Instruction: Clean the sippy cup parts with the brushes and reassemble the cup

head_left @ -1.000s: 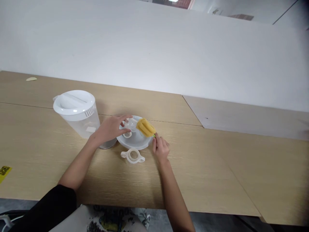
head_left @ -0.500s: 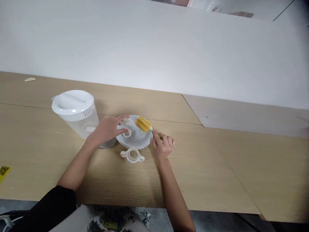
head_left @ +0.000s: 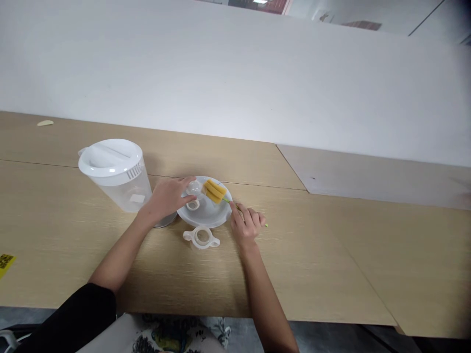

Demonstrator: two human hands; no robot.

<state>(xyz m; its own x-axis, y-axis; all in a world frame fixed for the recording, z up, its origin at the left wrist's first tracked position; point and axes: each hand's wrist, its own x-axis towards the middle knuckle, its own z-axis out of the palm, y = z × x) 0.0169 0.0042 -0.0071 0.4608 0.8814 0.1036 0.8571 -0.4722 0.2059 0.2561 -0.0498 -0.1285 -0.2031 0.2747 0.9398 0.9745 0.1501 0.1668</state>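
My left hand (head_left: 171, 196) is curled round a small clear bottle (head_left: 194, 188) over the white plate (head_left: 215, 219). My right hand (head_left: 248, 223) grips the thin green handle of a bottle brush with a yellow sponge head (head_left: 214, 191). The sponge's left end meets the bottle's mouth; whether it is partly inside I cannot tell. Below the bottle, a small white ring (head_left: 193, 204) lies on the plate. In front of the plate rests a white two-handled bottle collar (head_left: 201, 237) with a clear part under it.
A translucent pitcher (head_left: 123, 191) with a white lid stands left of the plate. Behind my left wrist a round metal edge (head_left: 166, 220) shows. A pale flat piece (head_left: 45, 123) lies at the far left. White wall (head_left: 221, 73) closes off the table's back.
The yellow sponge head has moved slightly left and down, from beside the bottle to its mouth. The left hand has barely moved. The view has shifted a little.
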